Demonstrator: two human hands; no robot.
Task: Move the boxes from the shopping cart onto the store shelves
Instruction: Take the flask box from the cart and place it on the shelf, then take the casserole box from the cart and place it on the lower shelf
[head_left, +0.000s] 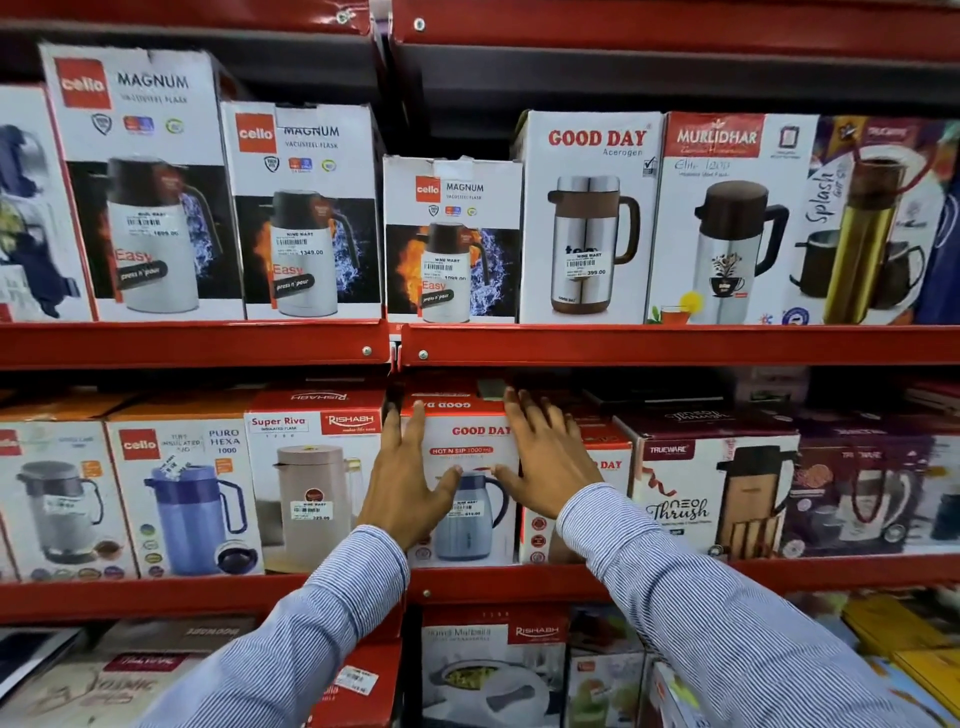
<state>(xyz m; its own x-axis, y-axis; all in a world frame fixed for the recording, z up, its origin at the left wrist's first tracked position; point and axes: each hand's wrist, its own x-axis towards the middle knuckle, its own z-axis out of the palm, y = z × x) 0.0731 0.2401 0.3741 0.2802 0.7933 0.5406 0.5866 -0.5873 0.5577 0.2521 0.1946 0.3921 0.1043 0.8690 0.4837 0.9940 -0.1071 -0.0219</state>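
The Good Day flask box (470, 441) sits on the middle shelf (519, 577), between the Rishabh box (311, 478) and another Good Day box (608, 467). The left hand (405, 493) and right hand (545, 462) lie flat and open on its front, gripping nothing. It looks like stiff, smooth cardboard, probably light, best held by its two sides.

You face red metal shelves (675, 345) in stacked tiers. On the middle shelf (493, 574), right under your fingers (415, 431), stands a Good Day Hot N Sip box (470, 457), upright at the front edge. Touching it just left of your fingers is a Rishabh Super Riva box (311, 483), then a Cello Puro Hexa box (182, 499). Right of your fingers stands a Trueware Thrush box (711, 488). Above your fingers, the upper shelf carries three Cello Magnum boxes (306, 208) side by side.
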